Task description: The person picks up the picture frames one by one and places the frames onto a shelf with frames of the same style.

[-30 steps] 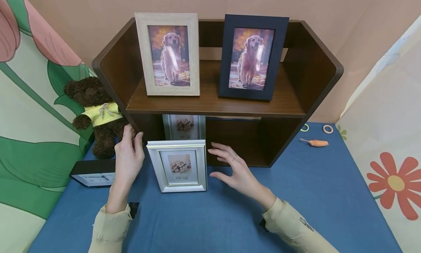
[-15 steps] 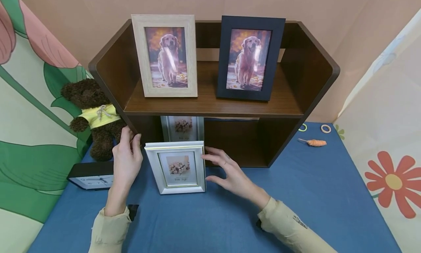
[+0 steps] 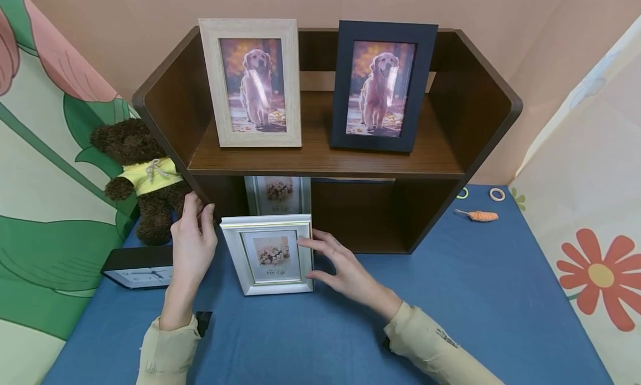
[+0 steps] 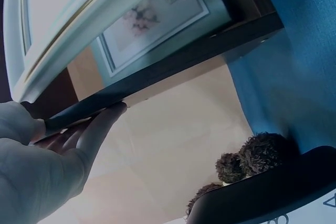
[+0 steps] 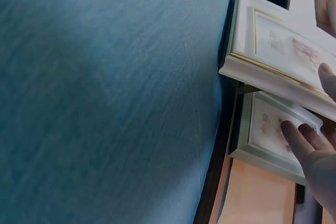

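Note:
A silver picture frame (image 3: 270, 255) with a flower print stands on the blue table (image 3: 450, 318), just in front of the dark wooden shelf (image 3: 325, 159). My right hand (image 3: 333, 261) pinches the frame's right edge, thumb low at the front and fingers reaching behind. The right wrist view shows the same frame (image 5: 273, 45) with my right hand (image 5: 315, 150) at its edge. My left hand (image 3: 192, 243) rests with straight fingers against the shelf's left side panel. The left wrist view has those fingers (image 4: 100, 127) along the panel edge (image 4: 173, 61). A second silver frame (image 3: 278, 195) stands in the lower compartment.
Two dog photos stand on the upper shelf, in a pale wood frame (image 3: 252, 84) and a dark frame (image 3: 383, 87). A brown teddy bear (image 3: 145, 173) and a black clock (image 3: 137, 268) lie left of the shelf. A small orange item (image 3: 478, 215) and two rings (image 3: 496, 195) lie at the right.
My right hand has moved left from open air to the silver frame's right edge and closed on it. The left hand has stayed against the shelf's side panel.

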Action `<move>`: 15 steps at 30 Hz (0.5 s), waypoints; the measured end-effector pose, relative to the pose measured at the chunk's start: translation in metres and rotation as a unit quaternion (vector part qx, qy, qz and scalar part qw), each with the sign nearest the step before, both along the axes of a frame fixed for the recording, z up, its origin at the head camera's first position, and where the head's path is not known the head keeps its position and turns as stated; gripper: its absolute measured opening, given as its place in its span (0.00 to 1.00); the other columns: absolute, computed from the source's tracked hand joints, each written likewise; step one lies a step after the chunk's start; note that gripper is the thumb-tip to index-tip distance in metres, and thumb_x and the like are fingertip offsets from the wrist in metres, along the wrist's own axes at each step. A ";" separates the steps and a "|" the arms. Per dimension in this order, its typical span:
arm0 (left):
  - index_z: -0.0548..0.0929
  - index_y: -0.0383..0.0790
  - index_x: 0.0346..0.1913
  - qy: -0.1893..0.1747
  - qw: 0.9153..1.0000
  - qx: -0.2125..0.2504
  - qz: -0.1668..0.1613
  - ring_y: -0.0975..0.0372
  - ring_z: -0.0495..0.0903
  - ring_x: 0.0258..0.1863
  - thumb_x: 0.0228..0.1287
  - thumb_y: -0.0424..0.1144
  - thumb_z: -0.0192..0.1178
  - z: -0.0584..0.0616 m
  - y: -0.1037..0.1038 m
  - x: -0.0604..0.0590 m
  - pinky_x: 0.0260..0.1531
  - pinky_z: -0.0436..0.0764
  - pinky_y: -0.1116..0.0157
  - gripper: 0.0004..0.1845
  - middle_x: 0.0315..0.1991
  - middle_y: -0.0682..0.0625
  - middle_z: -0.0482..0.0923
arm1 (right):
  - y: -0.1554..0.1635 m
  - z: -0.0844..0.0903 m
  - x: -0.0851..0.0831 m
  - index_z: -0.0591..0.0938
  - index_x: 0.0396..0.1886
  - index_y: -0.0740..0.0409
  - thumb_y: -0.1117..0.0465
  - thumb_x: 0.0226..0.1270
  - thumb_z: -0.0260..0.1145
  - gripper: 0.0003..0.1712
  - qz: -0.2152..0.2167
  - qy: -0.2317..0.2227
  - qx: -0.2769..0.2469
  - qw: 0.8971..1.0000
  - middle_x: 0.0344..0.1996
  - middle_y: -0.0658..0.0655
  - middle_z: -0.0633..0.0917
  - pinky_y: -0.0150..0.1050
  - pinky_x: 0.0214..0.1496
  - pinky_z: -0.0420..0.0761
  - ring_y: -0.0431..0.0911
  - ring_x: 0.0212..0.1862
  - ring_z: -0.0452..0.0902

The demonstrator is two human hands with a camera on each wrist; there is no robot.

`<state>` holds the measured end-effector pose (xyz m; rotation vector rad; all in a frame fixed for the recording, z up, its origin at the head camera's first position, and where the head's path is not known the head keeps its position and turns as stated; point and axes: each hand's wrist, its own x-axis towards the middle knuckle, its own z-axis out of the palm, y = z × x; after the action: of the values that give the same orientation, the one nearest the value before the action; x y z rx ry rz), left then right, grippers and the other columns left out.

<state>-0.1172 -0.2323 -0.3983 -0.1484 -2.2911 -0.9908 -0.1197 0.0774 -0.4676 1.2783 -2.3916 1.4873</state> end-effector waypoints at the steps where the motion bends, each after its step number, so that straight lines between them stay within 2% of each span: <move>1: 0.74 0.26 0.65 -0.001 1.000 0.001 0.000 0.44 0.82 0.25 0.83 0.26 0.53 0.000 0.000 0.000 0.25 0.67 0.80 0.14 0.54 0.28 0.85 | 0.000 0.000 0.000 0.72 0.78 0.54 0.71 0.65 0.79 0.44 0.002 -0.004 -0.004 1.000 0.76 0.62 0.71 0.53 0.68 0.78 0.56 0.76 0.68; 7: 0.74 0.26 0.65 0.001 1.000 0.001 0.002 0.43 0.83 0.26 0.83 0.26 0.53 0.000 0.001 0.000 0.27 0.68 0.81 0.14 0.55 0.28 0.85 | -0.003 -0.001 0.003 0.71 0.78 0.57 0.74 0.65 0.78 0.44 0.008 -0.026 -0.019 0.999 0.76 0.63 0.73 0.53 0.64 0.81 0.59 0.74 0.72; 15: 0.74 0.26 0.64 0.001 1.000 0.002 0.002 0.40 0.85 0.30 0.83 0.25 0.53 -0.001 0.001 0.000 0.31 0.68 0.83 0.14 0.56 0.29 0.85 | -0.005 -0.005 0.005 0.71 0.78 0.57 0.76 0.66 0.76 0.43 -0.007 -0.009 -0.028 1.000 0.75 0.61 0.75 0.49 0.65 0.81 0.57 0.72 0.75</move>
<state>-0.1174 -0.2311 -0.3989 -0.1432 -2.2860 -0.9916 -0.1149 0.0724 -0.4724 1.2381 -2.3470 1.5573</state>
